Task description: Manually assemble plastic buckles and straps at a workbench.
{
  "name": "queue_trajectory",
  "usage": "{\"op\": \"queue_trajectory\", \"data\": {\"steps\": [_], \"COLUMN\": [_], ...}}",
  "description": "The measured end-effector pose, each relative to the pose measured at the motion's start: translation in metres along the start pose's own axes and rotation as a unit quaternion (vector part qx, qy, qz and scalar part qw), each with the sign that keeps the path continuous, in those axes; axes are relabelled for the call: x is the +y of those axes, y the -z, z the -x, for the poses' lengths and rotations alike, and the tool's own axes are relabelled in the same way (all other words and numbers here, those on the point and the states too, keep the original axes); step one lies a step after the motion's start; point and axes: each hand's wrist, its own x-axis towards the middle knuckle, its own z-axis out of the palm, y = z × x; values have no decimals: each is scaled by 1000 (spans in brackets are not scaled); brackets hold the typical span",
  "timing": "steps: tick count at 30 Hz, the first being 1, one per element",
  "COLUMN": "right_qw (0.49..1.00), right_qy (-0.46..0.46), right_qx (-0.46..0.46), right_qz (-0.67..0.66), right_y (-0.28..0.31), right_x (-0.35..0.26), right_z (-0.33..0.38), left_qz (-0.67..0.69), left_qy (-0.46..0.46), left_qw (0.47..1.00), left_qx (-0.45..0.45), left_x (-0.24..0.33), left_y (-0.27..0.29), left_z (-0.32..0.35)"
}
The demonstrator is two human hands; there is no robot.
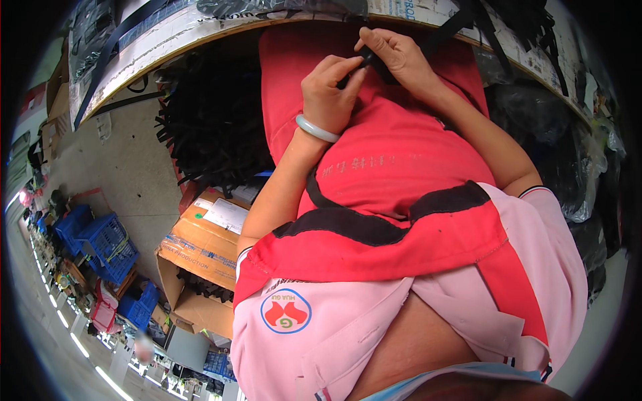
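Note:
My left hand (328,90), with a pale bangle at its wrist, is closed, thumb and fingers pinching a small black piece (366,59). Close beside it, my right hand (401,61) has its thumb and fingers closed around the same black piece, which looks like strap or webbing. Its exact kind is too small and too covered to make out. Both hands are held above my lap, over the red apron (394,160), just by the edge of the workbench (180,40).
Black straps hang over the bench edge at the upper right. A heap of black strips (214,123) lies below the bench on the left, near an open cardboard box (200,234). Clear plastic bags (548,134) with dark contents stand at right. Blue crates (107,247) are farther left.

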Motion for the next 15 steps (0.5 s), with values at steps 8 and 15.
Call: {"op": "queue_trajectory", "data": {"steps": [8,15], "right_qw": [984,982], "right_qy": [-97,174], "right_qx": [-89,-64], "right_qz": [-118,-24], "right_y": [14,5], "right_x": [-20,-22], "right_z": [20,22], "left_qz": [396,432], "left_qy": [340,434], "left_qw": [851,789], "left_qx": [-49,-53], "left_x": [1,-2], "left_y": [15,13], "left_z": [0,-3]}}
